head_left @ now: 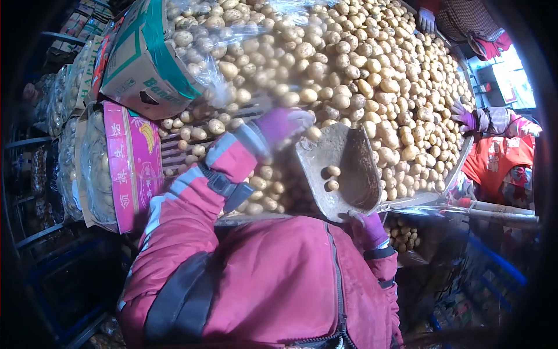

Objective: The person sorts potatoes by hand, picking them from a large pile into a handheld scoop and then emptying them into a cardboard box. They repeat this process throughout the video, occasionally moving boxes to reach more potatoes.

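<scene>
My left hand (288, 127), in a purple glove with pale fingertips, is at the left rim of a worn scoop (351, 154). Its fingers are slightly blurred and curled against a potato (313, 134). My right hand (367, 228), also in a purple glove, grips the scoop's near end, with the thumb on top. Inside the scoop lie two small potatoes (333, 177). Around and beyond it spreads a large heap of potatoes (401, 104), with a slatted surface (180, 142) showing at the left.
A banana carton (148, 70) stands at the left, beside a pink box (135, 166) and bagged goods (96, 168). Clear plastic (215, 81) lies over some potatoes. At the right, a co-worker's gloved hand (464, 116) rests at the heap; another person's gloved hand (427, 20) is at the top.
</scene>
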Demonstrator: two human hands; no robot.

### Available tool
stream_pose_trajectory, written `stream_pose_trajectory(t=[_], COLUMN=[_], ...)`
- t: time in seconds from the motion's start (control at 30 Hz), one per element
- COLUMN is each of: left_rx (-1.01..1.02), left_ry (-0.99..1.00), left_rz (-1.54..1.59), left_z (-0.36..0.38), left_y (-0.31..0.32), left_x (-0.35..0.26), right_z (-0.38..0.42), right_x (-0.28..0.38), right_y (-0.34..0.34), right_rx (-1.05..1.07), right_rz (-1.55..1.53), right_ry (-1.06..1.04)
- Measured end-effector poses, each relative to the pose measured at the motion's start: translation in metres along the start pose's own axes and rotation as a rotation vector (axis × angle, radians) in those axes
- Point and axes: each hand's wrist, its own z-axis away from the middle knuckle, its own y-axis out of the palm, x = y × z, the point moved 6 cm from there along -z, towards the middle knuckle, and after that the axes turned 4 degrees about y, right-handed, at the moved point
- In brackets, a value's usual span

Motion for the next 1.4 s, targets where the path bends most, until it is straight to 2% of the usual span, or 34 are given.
stream_pose_trajectory(t=[0.03,0.07,0.13,0.17,0.2,0.27,0.37,0.4,0.43,0.47,0.5,0.53,0.6,0.63,0.67,0.73,0.8,0.87,0.93,0.97,1.07,1.1,1.13,1.17,1.2,1.33,1.4], left_rx=[-0.010,-0.020,-0.007,0.037,0.069,0.080,0.318,0.308,0.297,0.354,0.409,0.329,-0.042,-0.155,-0.269,-0.240,-0.163,-0.093,-0.036,-0.055,-0.085,-0.085,-0.072,-0.101,-0.129,0.046,0.064], left_ry=[-0.091,-0.200,-0.576,-0.724,-0.772,-0.733,-0.349,-0.358,-0.369,-0.320,-0.269,-0.283,-0.590,-0.482,-0.368,-0.404,-0.504,-0.712,-0.483,-0.503,-0.732,-0.732,-0.680,-0.621,-0.563,-0.833,-0.891], left_rz=[0.152,0.151,-0.128,-0.254,-0.353,-0.536,-0.756,-0.605,-0.453,-0.463,-0.470,-0.467,-0.346,-0.474,-0.601,-0.751,-0.734,0.051,-0.208,-0.143,-0.102,-0.366,-0.452,-0.551,-0.652,-0.758,-0.700], left_z=[0.004,0.004,0.011,0.019,0.023,0.038,0.016,0.013,0.009,0.011,0.014,0.019,0.028,0.029,0.031,0.029,0.035,0.050,0.060,0.058,0.034,0.041,0.052,0.053,0.047,0.041,0.041], left_y=[-0.009,-0.021,-0.061,-0.076,-0.082,-0.060,-0.039,-0.033,-0.026,-0.023,-0.020,-0.026,-0.059,-0.075,-0.086,-0.087,-0.077,-0.049,-0.032,-0.033,-0.073,-0.075,-0.074,-0.068,-0.067,-0.057,-0.059], left_x=[0.008,0.022,0.054,0.072,0.087,0.121,0.102,0.081,0.059,0.051,0.043,0.038,0.047,0.060,0.073,0.075,0.073,0.065,0.033,0.036,0.047,0.072,0.108,0.122,0.120,0.137,0.138], right_z=[-0.001,-0.001,0.002,0.002,0.001,-0.001,0.001,0.003,0.001,-0.001,-0.002,0.000,0.001,0.001,0.000,-0.002,-0.002,0.000,0.001,0.002,0.000,0.000,-0.001,-0.002,-0.004,-0.007,-0.010], right_x=[0.005,0.012,0.027,0.029,0.032,0.029,0.012,-0.001,0.000,0.000,0.010,0.016,-0.001,-0.008,-0.005,0.007,-0.006,-0.021,-0.029,-0.031,-0.018,-0.017,-0.018,-0.018,-0.020,0.013,-0.007], right_y=[-0.003,-0.005,-0.006,-0.006,-0.005,-0.004,-0.003,0.002,0.003,0.004,-0.001,-0.001,0.002,0.003,0.003,0.000,0.000,0.006,0.008,0.009,0.010,0.012,0.010,0.008,0.007,-0.002,-0.001], right_rx=[0.009,0.009,0.007,0.008,0.011,0.020,-0.013,-0.055,-0.052,-0.049,0.000,0.052,0.062,0.067,0.087,0.128,0.075,0.054,0.056,0.055,0.043,0.003,-0.003,-0.010,0.020,0.105,0.128], right_rz=[0.061,0.170,0.388,0.346,0.305,0.213,-0.011,-0.138,-0.121,-0.105,0.058,0.222,0.014,-0.086,-0.016,0.127,-0.028,-0.140,-0.239,-0.310,-0.625,-0.729,-0.684,-0.639,-0.449,0.298,0.093], right_ry=[-0.036,-0.124,-0.294,-0.259,-0.224,-0.134,0.033,0.089,0.070,0.051,-0.033,-0.116,0.051,0.131,0.092,0.011,0.117,0.159,0.193,0.243,0.507,0.546,0.509,0.472,0.359,-0.241,-0.026])
